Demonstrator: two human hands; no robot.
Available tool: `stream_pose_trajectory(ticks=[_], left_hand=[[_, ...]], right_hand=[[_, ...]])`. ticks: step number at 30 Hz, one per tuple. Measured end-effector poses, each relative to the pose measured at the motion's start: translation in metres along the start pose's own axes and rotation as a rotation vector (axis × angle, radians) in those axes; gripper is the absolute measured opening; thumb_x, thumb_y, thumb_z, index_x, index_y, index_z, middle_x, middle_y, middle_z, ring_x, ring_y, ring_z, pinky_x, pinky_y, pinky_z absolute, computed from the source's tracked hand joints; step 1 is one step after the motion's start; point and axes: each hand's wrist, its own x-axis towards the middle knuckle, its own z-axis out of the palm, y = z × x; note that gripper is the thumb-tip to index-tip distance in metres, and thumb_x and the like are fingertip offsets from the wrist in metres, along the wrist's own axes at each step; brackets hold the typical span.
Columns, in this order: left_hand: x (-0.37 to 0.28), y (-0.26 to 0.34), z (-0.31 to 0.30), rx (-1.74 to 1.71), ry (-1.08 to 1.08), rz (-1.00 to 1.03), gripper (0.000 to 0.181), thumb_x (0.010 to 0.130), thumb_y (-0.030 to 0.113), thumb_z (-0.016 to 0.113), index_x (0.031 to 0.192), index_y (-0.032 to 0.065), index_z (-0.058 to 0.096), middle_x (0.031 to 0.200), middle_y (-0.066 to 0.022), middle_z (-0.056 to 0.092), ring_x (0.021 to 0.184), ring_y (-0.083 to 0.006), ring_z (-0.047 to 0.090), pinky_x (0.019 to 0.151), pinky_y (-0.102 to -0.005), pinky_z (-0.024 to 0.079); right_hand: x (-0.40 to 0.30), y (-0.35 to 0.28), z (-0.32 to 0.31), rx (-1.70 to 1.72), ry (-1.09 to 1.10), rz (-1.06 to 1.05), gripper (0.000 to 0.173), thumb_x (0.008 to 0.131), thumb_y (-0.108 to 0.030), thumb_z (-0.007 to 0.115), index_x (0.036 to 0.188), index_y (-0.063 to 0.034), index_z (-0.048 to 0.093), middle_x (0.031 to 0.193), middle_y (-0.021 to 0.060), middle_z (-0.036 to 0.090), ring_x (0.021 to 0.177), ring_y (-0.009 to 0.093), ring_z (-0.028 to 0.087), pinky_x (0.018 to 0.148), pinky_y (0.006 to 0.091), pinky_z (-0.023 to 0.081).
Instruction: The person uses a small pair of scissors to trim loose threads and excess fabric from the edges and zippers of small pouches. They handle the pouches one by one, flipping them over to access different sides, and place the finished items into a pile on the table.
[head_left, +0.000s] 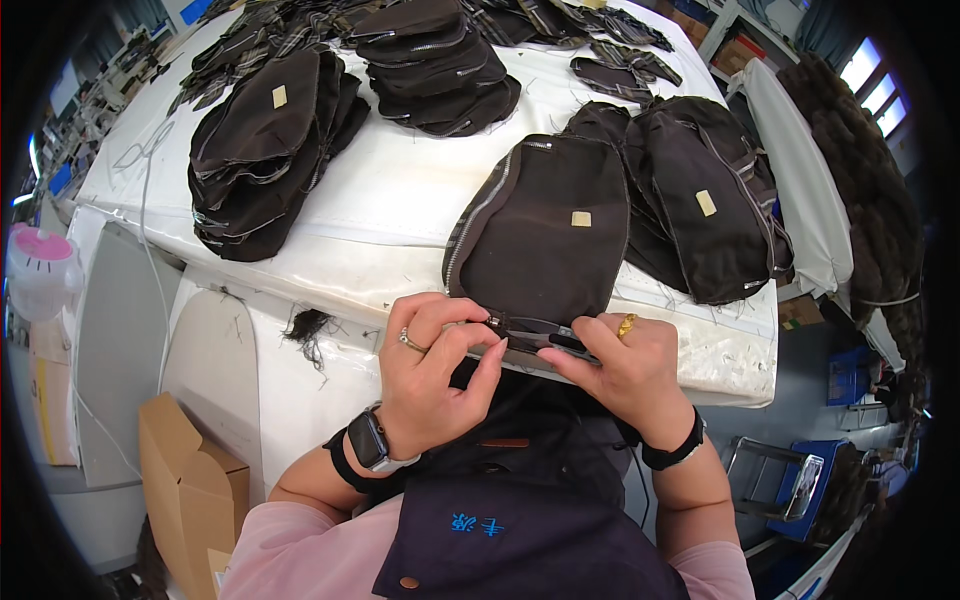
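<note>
A dark fabric panel with a metal zipper (544, 232) and a small pale patch lies at the table's front edge. My left hand (442, 360) pinches the near end of its zipper between thumb and fingers. My right hand (619, 360) is closed on black-handled thread snips (536, 332), whose blades point left towards the zipper end. The blade tips are partly hidden by the fabric and my left fingers. Right of the panel lies a pile of similar zippered pieces (697, 202) with a pale patch.
Stacks of dark pieces stand at the left (255, 150) and the back centre (442, 67) of the white table (405, 172). Plaid pieces (262, 37) lie along the far side. Black thread scraps (309, 326) hang by the front edge. An open cardboard box (180, 480) is at lower left.
</note>
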Motion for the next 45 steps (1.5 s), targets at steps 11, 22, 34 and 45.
stream_pose_trajectory(ticks=[11, 22, 34, 45], left_hand=[[0.0, 0.001, -0.002, -0.046, -0.029, -0.035, 0.017, 0.069, 0.001, 0.074, 0.079, 0.009, 0.064, 0.101, -0.0054, 0.064, 0.095, -0.0298, 0.056, 0.078, -0.0378, 0.048], [0.002, 0.001, -0.002, -0.023, -0.027, -0.024, 0.017, 0.068, 0.001, 0.074, 0.079, 0.0083, 0.063, 0.096, -0.0056, 0.065, 0.092, -0.0291, 0.059, 0.077, -0.0373, 0.05], [0.0, 0.001, -0.001, -0.038, -0.033, -0.021, 0.018, 0.068, -0.002, 0.073, 0.08, 0.0059, 0.063, 0.098, -0.0083, 0.064, 0.093, -0.0282, 0.056, 0.08, -0.0379, 0.048], [-0.001, 0.0, -0.005, -0.075, -0.08, -0.005, 0.016, 0.067, -0.001, 0.072, 0.079, 0.0058, 0.063, 0.105, -0.0112, 0.064, 0.098, -0.0296, 0.057, 0.084, -0.0372, 0.048]], right_hand=[[-0.005, 0.003, 0.015, 0.009, 0.069, -0.012, 0.037, 0.078, -0.039, 0.082, 0.077, -0.0109, 0.059, 0.056, -0.0004, 0.045, 0.044, 0.018, 0.048, 0.041, 0.0319, 0.036], [-0.017, -0.003, 0.034, -0.009, 0.153, 0.044, 0.041, 0.079, -0.042, 0.081, 0.074, -0.01, 0.056, 0.054, 0.0006, 0.041, 0.042, 0.018, 0.044, 0.039, 0.0323, 0.033], [-0.014, -0.012, 0.027, -0.123, 0.128, 0.029, 0.041, 0.081, -0.041, 0.08, 0.069, -0.0125, 0.053, 0.054, 0.0004, 0.039, 0.041, 0.017, 0.045, 0.038, 0.0307, 0.035], [-0.011, 0.001, 0.021, 0.118, -0.002, 0.022, 0.041, 0.082, -0.04, 0.079, 0.068, -0.0136, 0.051, 0.051, -0.0005, 0.044, 0.041, 0.02, 0.046, 0.04, 0.0329, 0.034]])
